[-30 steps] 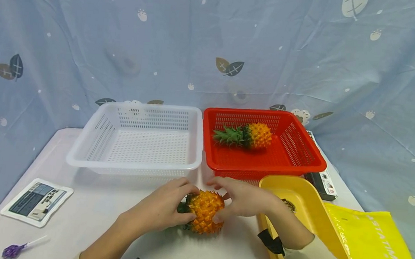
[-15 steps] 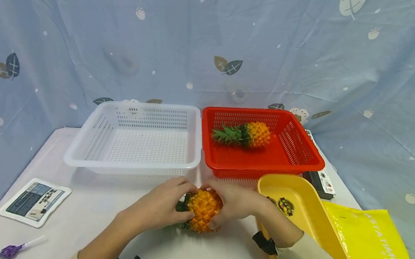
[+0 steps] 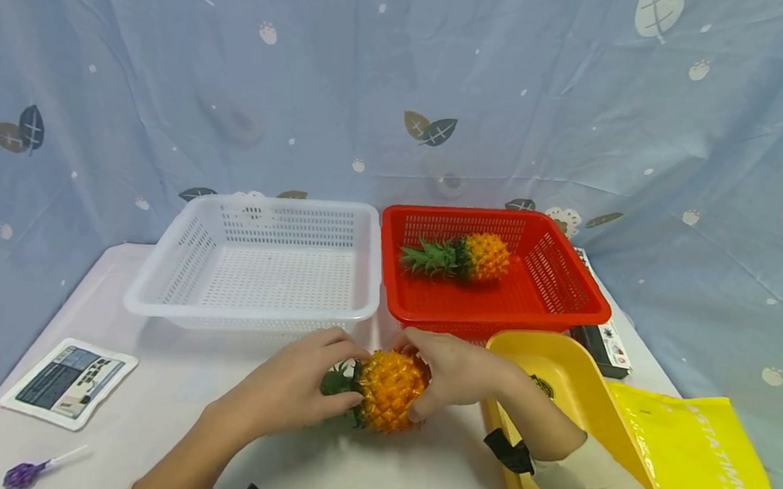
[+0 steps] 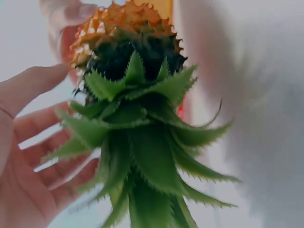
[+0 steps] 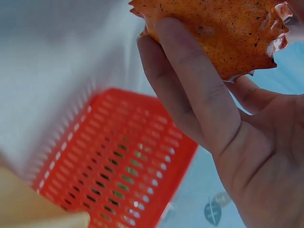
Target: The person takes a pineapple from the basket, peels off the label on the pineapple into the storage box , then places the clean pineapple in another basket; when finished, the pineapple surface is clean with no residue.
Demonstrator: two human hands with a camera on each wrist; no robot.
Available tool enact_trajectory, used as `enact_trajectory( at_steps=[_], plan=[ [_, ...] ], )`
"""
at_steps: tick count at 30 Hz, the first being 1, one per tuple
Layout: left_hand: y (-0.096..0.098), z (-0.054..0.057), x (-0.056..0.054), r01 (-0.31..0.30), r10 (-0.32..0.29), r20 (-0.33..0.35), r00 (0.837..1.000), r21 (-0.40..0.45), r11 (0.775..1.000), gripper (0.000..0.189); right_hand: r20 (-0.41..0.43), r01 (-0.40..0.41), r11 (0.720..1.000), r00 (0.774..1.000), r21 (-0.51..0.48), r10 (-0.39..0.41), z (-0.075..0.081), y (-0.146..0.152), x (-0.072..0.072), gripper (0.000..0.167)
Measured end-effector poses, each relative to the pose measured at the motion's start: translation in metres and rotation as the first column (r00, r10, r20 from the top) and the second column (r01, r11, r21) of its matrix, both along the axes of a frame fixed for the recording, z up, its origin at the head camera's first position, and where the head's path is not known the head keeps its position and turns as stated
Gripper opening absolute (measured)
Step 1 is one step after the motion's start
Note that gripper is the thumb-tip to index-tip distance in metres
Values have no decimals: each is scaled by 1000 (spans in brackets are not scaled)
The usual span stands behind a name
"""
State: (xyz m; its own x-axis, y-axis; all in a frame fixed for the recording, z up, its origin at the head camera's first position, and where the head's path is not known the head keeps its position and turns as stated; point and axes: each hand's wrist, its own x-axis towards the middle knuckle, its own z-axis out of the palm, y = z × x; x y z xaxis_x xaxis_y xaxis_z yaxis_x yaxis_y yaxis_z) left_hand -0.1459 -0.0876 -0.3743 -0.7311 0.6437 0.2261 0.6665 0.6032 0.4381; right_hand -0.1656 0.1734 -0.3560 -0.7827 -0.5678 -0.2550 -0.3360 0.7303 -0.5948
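A small orange pineapple (image 3: 392, 392) lies on its side between my two hands, green crown to the left. My left hand (image 3: 303, 380) curves round the crown end, thumb on the near side and fingers on the far side. In the left wrist view, that hand's fingers show behind the serrated leaves (image 4: 152, 161), and its thumb is right at the fruit's side. My right hand (image 3: 457, 371) grips the rounded end. The right wrist view shows its fingers bent against the speckled base (image 5: 228, 28). Leaves partly hide behind the left hand.
Behind my hands stand a white basket (image 3: 252, 314) and a red basket (image 3: 490, 315) holding another pineapple (image 3: 484, 258). A yellow tub (image 3: 592, 386) sits under my right forearm, beside a yellow bag (image 3: 715, 459) and a dark box (image 3: 602, 348). At left are a white packet (image 3: 68, 383) and a purple lollipop (image 3: 25, 474).
My right hand has closed in on the pineapple's rounded end. The pineapple has shifted slightly away from me, and my left hand has slid a little left along the crown.
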Motion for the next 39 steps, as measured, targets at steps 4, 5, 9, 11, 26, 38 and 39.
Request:
enact_trajectory(
  at_steps=[4, 5, 9, 11, 26, 38, 39],
  plan=[
    [-9, 10, 2, 18, -11, -55, 998, 123, 992, 39, 9, 13, 999, 1000, -46, -13, 10, 10, 0, 70],
    [-11, 12, 3, 25, -14, -78, 997, 152, 988, 38, 10, 21, 999, 1000, -49, -20, 12, 13, 1, 70],
    [-18, 20, 2, 43, -6, -151, 988, 243, 969, 35, 8, 39, 997, 999, -59, -38, 24, 25, 1, 69],
    [-23, 23, 2, 36, 10, -165, 986, 276, 960, 36, 6, 45, 997, 999, -58, -45, 31, 31, 2, 69],
    [-67, 28, -3, -49, 173, -244, 954, 441, 896, 46, -119, 98, 995, 988, 9, -96, 80, 73, -12, 72],
    [-117, 14, -8, -294, 383, -74, 921, 513, 806, 38, -77, 214, 976, 973, -37, -217, 109, 116, -35, 77],
    [-120, 13, -9, -312, 397, -55, 916, 524, 792, 36, -68, 226, 973, 971, -42, -228, 109, 120, -38, 78]
  ],
)
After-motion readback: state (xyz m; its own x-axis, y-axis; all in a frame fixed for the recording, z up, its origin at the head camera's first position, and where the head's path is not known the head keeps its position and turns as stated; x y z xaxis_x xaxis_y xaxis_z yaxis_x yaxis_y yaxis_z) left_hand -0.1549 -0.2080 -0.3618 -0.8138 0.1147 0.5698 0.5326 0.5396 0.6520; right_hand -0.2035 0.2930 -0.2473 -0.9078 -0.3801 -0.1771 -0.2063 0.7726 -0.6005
